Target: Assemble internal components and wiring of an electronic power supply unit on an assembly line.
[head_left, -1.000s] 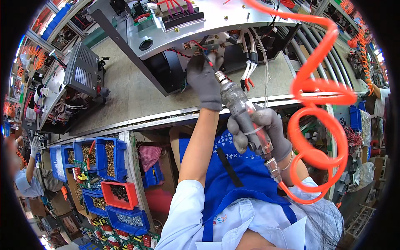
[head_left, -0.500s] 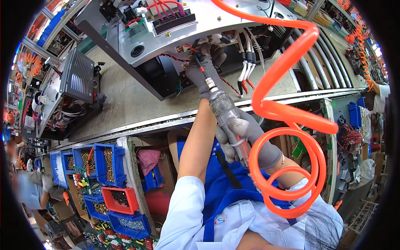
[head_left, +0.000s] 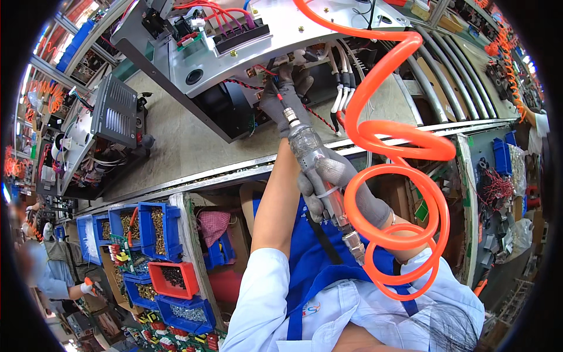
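Note:
My right hand (head_left: 341,179), in a grey glove, is wrapped round a pneumatic screwdriver (head_left: 306,145) that slants up and to the left. A coiled orange air hose (head_left: 382,73) loops past its rear end. The red-sleeved bit points at my left hand (head_left: 286,97), also gloved, which reaches under the silver panel of a metal chassis (head_left: 281,50). Its fingers are bent closed around the spot by the bit tip; whatever they hold is hidden. Red-black twisted wires and white cables (head_left: 342,94) hang beside that hand.
A second unit with a vented dark panel (head_left: 114,111) stands left on the bench (head_left: 176,149). Blue bins of screws (head_left: 176,234) and a red bin (head_left: 190,273) sit below the bench edge. Metal rollers (head_left: 446,76) lie at the right. A person works at far left.
The screwdriver and my right hand have shifted slightly left and up, and the hose coils have swung left. My left hand stays at the chassis. The person at far left has moved an arm.

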Tool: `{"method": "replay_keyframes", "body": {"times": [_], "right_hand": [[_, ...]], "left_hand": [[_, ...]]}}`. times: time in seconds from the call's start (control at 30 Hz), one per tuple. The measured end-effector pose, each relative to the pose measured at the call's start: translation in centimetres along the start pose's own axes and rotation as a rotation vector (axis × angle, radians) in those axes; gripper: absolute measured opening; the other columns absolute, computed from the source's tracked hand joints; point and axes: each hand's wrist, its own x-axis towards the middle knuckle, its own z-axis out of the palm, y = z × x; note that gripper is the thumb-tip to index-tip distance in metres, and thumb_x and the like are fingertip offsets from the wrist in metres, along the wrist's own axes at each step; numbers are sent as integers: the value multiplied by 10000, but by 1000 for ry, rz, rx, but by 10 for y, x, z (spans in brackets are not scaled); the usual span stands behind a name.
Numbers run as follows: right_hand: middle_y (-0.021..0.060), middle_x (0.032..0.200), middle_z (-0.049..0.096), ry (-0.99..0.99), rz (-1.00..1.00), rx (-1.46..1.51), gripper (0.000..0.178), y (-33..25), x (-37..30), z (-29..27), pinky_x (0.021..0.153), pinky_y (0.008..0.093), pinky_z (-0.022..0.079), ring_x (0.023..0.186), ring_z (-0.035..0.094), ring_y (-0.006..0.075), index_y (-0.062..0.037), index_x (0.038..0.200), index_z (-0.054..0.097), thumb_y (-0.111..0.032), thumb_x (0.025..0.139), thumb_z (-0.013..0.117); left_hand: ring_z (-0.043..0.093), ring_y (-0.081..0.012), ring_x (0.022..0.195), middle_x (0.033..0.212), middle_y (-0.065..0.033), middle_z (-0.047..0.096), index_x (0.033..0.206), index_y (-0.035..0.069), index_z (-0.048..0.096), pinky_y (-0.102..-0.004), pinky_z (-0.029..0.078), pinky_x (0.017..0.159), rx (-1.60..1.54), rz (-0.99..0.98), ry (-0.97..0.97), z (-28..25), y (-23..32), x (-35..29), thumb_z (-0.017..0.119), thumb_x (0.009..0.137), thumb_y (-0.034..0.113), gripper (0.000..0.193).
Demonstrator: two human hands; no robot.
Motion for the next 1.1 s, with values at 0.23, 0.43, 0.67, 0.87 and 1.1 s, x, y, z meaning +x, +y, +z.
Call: {"method": "replay_keyframes", "body": {"times": [0.23, 0.43, 0.67, 0.87, 1.1], "right_hand": [[87, 828, 558, -104, 43, 74, 710, -23, -50, -37, 470, 283, 464, 545, 545, 137, -56, 1358, 398, -489, 835, 605], [63, 795, 565, 35, -23, 123, 600, -29, -56, -87, 437, 261, 442, 521, 530, 117, -49, 1263, 495, -524, 897, 524], [98, 818, 610, -424, 20, 680, 475, -54, -8, -136, 446, 302, 483, 529, 570, 140, -19, 1111, 552, -463, 954, 487], [65, 811, 499, -511, -83, 693, 769, -61, -5, -145, 347, 237, 363, 421, 429, 64, 29, 1474, 189, -479, 969, 470], [76, 857, 603, -549, 0, 652, 545, -71, 8, -145, 428, 258, 425, 534, 528, 78, -6, 1197, 512, -496, 964, 461]], "left_hand": [[689, -186, 678, 831, -81, 676, 967, -40, 645, -272, 540, 542, 533, -92, -175, -4, 32, -34, 697, 890, 154, 215], [563, -260, 1058, 1098, -77, 636, 1148, 110, 641, -444, 339, 1020, 1455, 1645, -204, 41, 105, -26, 718, 778, 429, 494], [592, -255, 982, 1067, -39, 652, 1132, 158, 660, -400, 397, 933, 1772, 1515, -298, 48, 90, 9, 754, 724, 463, 519], [570, -263, 917, 946, -37, 622, 999, 183, 662, -412, 405, 810, 1783, 1520, -124, 69, 73, 15, 766, 681, 426, 414], [569, -261, 942, 920, -58, 616, 964, 176, 665, -417, 387, 839, 1654, 1589, -49, 64, 68, 16, 753, 682, 372, 354]]}}
